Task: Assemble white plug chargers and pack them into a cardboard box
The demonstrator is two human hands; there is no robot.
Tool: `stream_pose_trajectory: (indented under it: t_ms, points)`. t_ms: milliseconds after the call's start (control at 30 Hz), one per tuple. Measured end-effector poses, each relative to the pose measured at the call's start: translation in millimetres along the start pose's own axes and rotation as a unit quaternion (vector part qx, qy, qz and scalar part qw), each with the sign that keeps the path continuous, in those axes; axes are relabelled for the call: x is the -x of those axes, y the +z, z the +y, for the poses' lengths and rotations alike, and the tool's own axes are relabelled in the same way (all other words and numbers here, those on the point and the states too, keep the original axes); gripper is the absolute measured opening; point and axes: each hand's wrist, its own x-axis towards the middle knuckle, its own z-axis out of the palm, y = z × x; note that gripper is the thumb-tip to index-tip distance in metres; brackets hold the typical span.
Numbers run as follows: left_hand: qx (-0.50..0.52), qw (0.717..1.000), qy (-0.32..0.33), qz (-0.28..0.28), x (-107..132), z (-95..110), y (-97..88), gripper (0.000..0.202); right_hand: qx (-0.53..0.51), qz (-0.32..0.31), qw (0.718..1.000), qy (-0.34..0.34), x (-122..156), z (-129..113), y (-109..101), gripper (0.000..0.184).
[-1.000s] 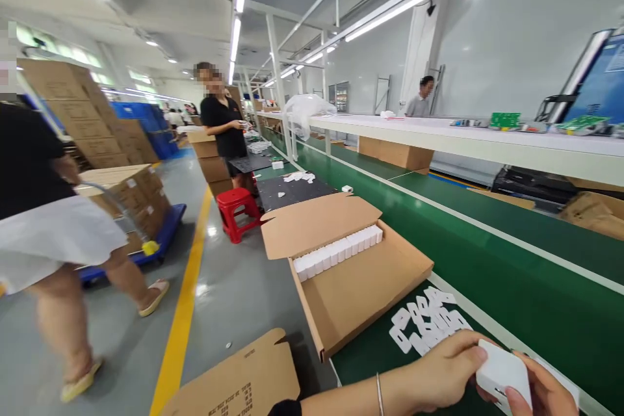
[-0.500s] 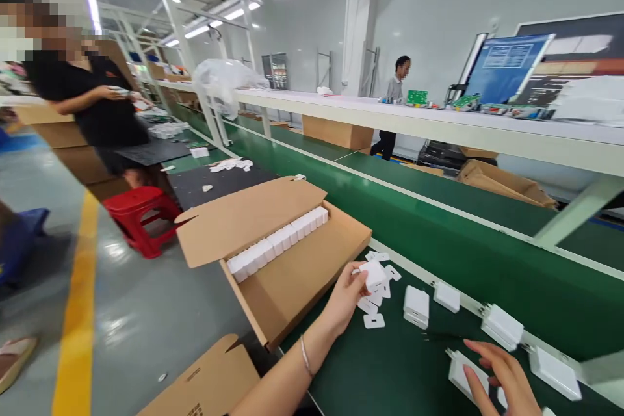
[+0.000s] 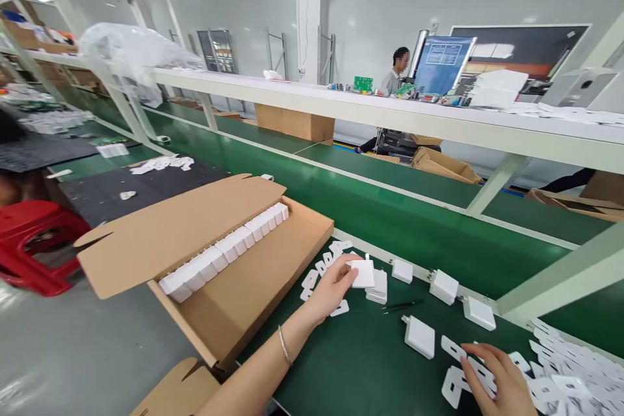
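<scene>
My left hand (image 3: 336, 283) grips a white charger (image 3: 363, 275) between thumb and fingers, a prong pointing up at its top. Behind it a stack of white chargers (image 3: 376, 287) stands on the green work surface. My right hand (image 3: 500, 374) hovers low over loose flat white plates with slots (image 3: 453, 387), its fingers apart and curved, with nothing visibly held. Another white charger (image 3: 420, 338) lies between my hands, with black tweezers (image 3: 402, 307) just behind it. More slotted plates (image 3: 310, 279) are scattered beyond my left wrist.
An open cardboard box (image 3: 253, 292) on the left holds a row of white chargers (image 3: 227, 248). Several chargers (image 3: 444, 287) line the metal rail. A heap of white plates (image 3: 570, 364) lies at right. A white shelf (image 3: 302, 92) crosses behind; a red stool (image 3: 41, 244) stands at left.
My view has swung right, bringing the plate heap into sight. The charger in my left hand has turned. My right hand has moved from beside a charger to over the loose plates.
</scene>
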Motion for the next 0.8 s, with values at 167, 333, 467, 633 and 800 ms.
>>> stream_pose_trajectory:
  t_ms: [167, 333, 467, 633, 800]
  points:
    - [-0.094, 0.994, 0.026, -0.039, -33, -13, 19.2, 0.031, -0.099, -0.056, 0.993, -0.008, -23, -81, 4, 0.042]
    - [-0.165, 0.985, 0.04, -0.041, -45, -21, 34.2, 0.029, -0.187, -0.178, 0.964, 0.068, -76, -141, 28, 0.052]
    - [-0.196, 0.979, 0.039, -0.04, -44, -25, 35.3, 0.029, -0.188, -0.254, 0.943, 0.105, -109, -153, 55, 0.048]
    - [-0.205, 0.978, 0.001, -0.042, -40, -33, 32.0, 0.036, -0.192, -0.313, 0.921, 0.126, -124, -152, 70, 0.045]
    - [-0.177, 0.981, -0.003, -0.082, -32, -33, 37.6, 0.034, -0.213, -0.325, 0.914, 0.114, -119, -154, 64, 0.039]
